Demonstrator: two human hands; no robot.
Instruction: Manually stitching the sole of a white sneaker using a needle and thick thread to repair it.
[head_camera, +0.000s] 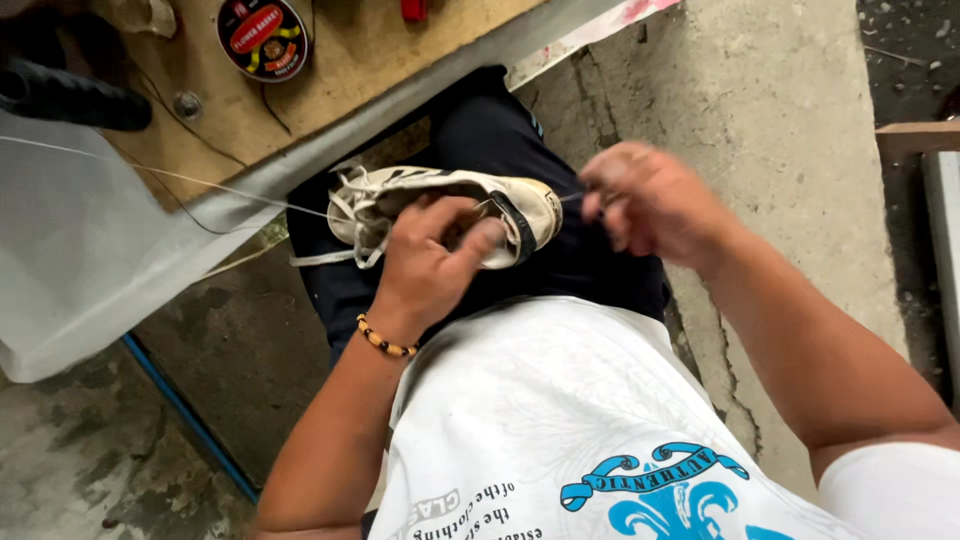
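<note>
In the middle of the frame, the left hand (432, 262) curls tight around a light, bendy white shoe (440, 200) on the lap, while the right hand (650, 205) pinches a thin thread (572, 197) beside its toe.

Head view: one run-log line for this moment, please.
left hand: grips white sneaker on lap | right hand: pinched at heel end, pulling thread | round tin on wooden board

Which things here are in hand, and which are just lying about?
In hand: white sneaker, gripped by the left hand; thread; right hand, pinched at the sneaker's end.
Lying about: round tin, black shoe, white plastic sheet.
</note>
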